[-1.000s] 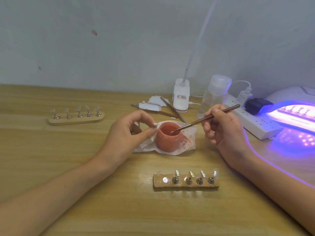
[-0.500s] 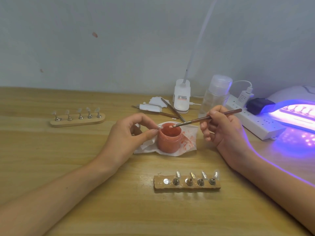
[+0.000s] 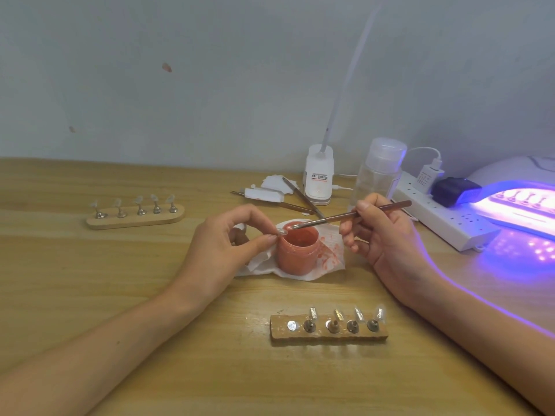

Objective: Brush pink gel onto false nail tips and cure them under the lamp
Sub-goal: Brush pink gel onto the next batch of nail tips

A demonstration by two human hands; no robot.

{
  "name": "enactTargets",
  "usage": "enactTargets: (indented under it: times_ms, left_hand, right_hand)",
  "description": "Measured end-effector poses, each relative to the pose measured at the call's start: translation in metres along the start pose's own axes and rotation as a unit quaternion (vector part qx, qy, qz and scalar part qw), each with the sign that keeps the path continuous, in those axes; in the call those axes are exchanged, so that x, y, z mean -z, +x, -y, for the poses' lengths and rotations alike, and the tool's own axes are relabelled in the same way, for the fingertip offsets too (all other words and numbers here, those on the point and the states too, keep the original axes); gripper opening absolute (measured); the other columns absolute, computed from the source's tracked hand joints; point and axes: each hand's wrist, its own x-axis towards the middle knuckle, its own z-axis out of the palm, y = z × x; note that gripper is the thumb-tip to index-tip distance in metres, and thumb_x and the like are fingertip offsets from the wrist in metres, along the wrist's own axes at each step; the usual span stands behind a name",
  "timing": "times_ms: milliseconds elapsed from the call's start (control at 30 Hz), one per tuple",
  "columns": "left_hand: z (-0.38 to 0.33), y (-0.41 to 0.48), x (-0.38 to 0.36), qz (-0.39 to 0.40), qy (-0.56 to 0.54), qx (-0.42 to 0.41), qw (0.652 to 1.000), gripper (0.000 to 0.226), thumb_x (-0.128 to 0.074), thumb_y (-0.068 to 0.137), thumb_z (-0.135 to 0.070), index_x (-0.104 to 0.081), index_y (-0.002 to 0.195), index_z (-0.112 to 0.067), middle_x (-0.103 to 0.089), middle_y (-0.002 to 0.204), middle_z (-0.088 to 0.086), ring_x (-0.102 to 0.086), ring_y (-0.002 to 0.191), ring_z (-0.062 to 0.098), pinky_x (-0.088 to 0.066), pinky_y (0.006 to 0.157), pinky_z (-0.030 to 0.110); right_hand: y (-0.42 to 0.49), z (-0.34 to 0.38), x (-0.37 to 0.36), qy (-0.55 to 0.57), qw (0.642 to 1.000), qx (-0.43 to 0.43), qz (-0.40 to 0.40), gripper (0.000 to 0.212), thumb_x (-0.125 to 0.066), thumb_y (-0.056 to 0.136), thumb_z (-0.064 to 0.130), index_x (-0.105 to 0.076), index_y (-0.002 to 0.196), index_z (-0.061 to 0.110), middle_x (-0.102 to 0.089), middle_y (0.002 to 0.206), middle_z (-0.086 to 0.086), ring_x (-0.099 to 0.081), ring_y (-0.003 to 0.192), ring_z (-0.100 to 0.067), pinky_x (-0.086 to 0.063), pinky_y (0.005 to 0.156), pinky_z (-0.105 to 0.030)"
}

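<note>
Tabletop [image 3: 90,280] open at left, power strip [image 3: 435,219] beside lamp [image 3: 516,169]

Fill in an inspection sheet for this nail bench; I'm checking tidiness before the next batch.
Surface: wooden table; pink smears on the tissue under the jar.
Job's things: open gel jar; lit curing lamp with a third stand inside; near stand holds four tips, one spot bare; far stand holds five.
Clutter: spare tools, paper scraps, clear bottle.
Hands: left hand pinches a nail tip at the jar's rim; right hand holds the brush, bristles over the jar.
Cables: power strip with white charger and black plug.
Surroundings: plain wall, few marks.
</note>
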Motion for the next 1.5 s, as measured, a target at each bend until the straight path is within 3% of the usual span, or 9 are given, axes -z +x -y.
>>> enactTargets:
  times_ms: [100,200,333,467,633,767,1033,1333,1500]
  left_hand:
    - [-0.0009,-0.0006,0.0001,0.001,0.017,-0.017,1.0,0.014,-0.077,0.082,-0.011,-0.07,0.078,-0.022,-0.068,0.077,-0.011,-0.043,0.053,0.014,-0.037,0.054,0.024]
    - [-0.0015,-0.001,0.0002,0.003,0.032,-0.028,0.999,0.012,-0.076,0.083,-0.013,-0.07,0.08,-0.022,-0.065,0.07,0.003,-0.04,0.052,0.013,-0.034,0.053,0.024]
    - [-0.002,-0.0008,0.0004,0.002,0.035,-0.031,0.999,0.011,-0.076,0.083,-0.016,-0.07,0.079,-0.024,-0.063,0.068,0.015,-0.04,0.053,0.023,-0.034,0.055,0.029]
    - [-0.0017,-0.0002,0.0007,0.005,0.046,-0.041,0.998,0.01,-0.075,0.084,-0.017,-0.07,0.08,-0.025,-0.06,0.072,0.026,-0.04,0.057,0.036,-0.032,0.055,0.03]
    - [-0.0011,-0.0015,0.0015,0.002,0.057,-0.053,0.997,0.01,-0.075,0.084,-0.014,-0.07,0.08,-0.023,-0.053,0.058,-0.002,-0.034,0.05,0.011,-0.028,0.052,0.014]
    - [-0.0028,-0.0012,0.0014,0.008,0.061,-0.056,0.997,0.008,-0.075,0.084,-0.017,-0.07,0.081,-0.023,-0.055,0.065,0.018,-0.035,0.052,0.015,-0.029,0.053,0.015]
    - [-0.0023,-0.001,0.0022,0.005,0.077,-0.063,0.995,0.011,-0.076,0.084,-0.015,-0.069,0.08,-0.022,-0.05,0.057,-0.012,-0.035,0.051,0.007,-0.028,0.053,0.011]
    - [-0.0015,-0.0003,0.0014,0.004,0.081,-0.068,0.994,0.009,-0.075,0.084,-0.014,-0.069,0.081,-0.02,-0.06,0.069,-0.002,-0.047,0.056,0.028,-0.035,0.057,0.015]
    - [-0.0027,-0.0008,0.0004,0.007,0.088,-0.074,0.993,0.01,-0.074,0.085,-0.012,-0.067,0.083,-0.019,-0.063,0.087,-0.007,-0.058,0.063,0.024,-0.046,0.065,0.025]
  right_hand:
    - [-0.0001,0.0003,-0.0009,-0.013,1.0,-0.001,0.004,0.021,-0.066,0.084,0.034,-0.054,0.08,0.017,-0.067,0.07,-0.009,-0.062,0.056,-0.013,-0.05,0.05,-0.019]
    - [-0.0008,0.0007,-0.0012,-0.024,1.0,0.0,-0.009,0.017,-0.067,0.085,0.031,-0.059,0.074,0.022,-0.066,0.068,-0.009,-0.061,0.055,-0.014,-0.051,0.05,-0.02]
    - [-0.0008,0.002,-0.0007,-0.022,1.0,0.007,-0.017,0.022,-0.062,0.089,0.027,-0.062,0.068,0.028,-0.066,0.067,-0.007,-0.06,0.056,-0.013,-0.049,0.05,-0.019]
    - [-0.0015,0.0021,-0.0021,-0.036,0.999,0.004,-0.009,0.016,-0.065,0.088,0.03,-0.058,0.078,0.02,-0.067,0.069,-0.008,-0.062,0.058,-0.014,-0.051,0.051,-0.02]
    - [-0.002,0.0033,-0.0017,-0.028,0.999,0.002,-0.023,0.021,-0.062,0.089,0.028,-0.06,0.068,0.028,-0.067,0.067,-0.006,-0.061,0.055,-0.013,-0.047,0.048,-0.018]
    - [-0.0034,0.0033,-0.0045,-0.046,0.999,-0.004,-0.017,0.017,-0.067,0.086,0.033,-0.058,0.074,0.024,-0.067,0.068,-0.007,-0.063,0.057,-0.013,-0.044,0.044,-0.016]
    - [-0.0036,0.0048,-0.0067,-0.067,0.997,0.003,-0.022,0.019,-0.064,0.087,0.03,-0.062,0.069,0.03,-0.068,0.069,-0.006,-0.061,0.057,-0.011,-0.042,0.043,-0.017]
    - [-0.0036,0.0031,-0.0054,-0.085,0.996,0.009,-0.031,0.018,-0.06,0.089,0.032,-0.059,0.071,0.028,-0.068,0.069,-0.006,-0.056,0.056,-0.01,-0.038,0.041,-0.016]
    - [-0.0025,0.0022,-0.0051,-0.081,0.996,0.017,-0.015,0.016,-0.06,0.089,0.032,-0.057,0.074,0.026,-0.069,0.071,-0.006,-0.057,0.058,-0.009,-0.039,0.043,-0.016]
